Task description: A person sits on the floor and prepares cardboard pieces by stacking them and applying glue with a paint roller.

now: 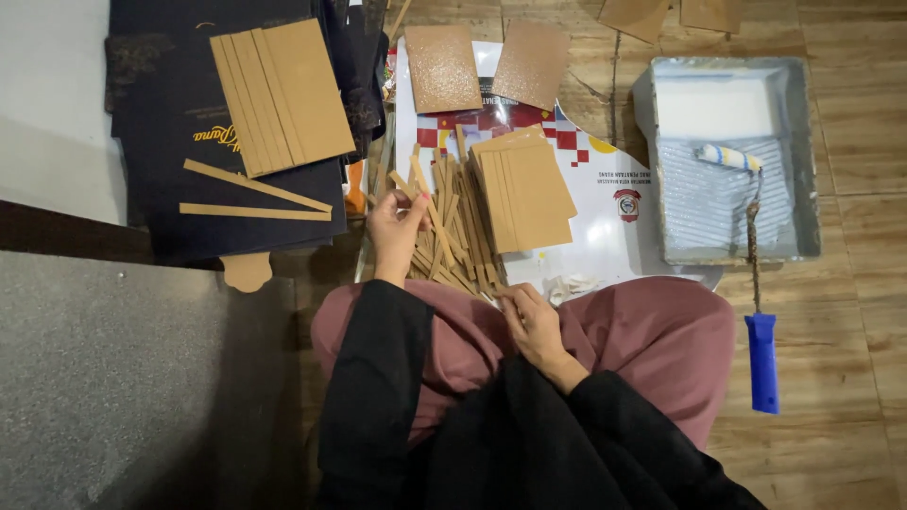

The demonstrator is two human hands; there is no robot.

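Now pinching one strip (422, 194) in left hand (395, 231) above strip pile (453, 241), right hand (532, 326) resting loosely curled, holding nothing, on lap beside card stack (529, 189).

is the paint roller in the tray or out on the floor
In. The roller head lies on the tray's ribbed slope; only its blue handle hangs out over the floor.

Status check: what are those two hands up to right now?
Left hand pinching a cardboard strip from the pile. Right hand resting at the pile's near edge, empty. Nothing blocking.
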